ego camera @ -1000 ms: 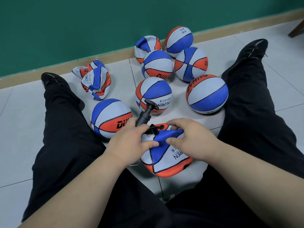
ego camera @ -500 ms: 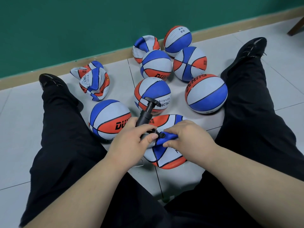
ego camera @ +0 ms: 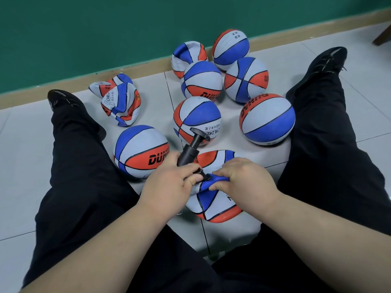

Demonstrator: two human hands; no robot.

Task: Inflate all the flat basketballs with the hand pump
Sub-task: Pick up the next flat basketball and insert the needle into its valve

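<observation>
Our left hand (ego camera: 169, 182) gripping the black plastic hand pump (ego camera: 189, 152), our right hand (ego camera: 243, 180) pinching the flat blue, white and orange rubber basketball (ego camera: 213, 201), grey tiled floor (ego camera: 21, 155)

A dark green wall (ego camera: 105, 34) meets pale grey floor tiles (ego camera: 19, 144) along a tan baseboard (ego camera: 148, 67).

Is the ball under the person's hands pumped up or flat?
Flat: the red, white and blue rubber basketball sags in folds where the right hand pinches it, beside the black hand pump.
</observation>
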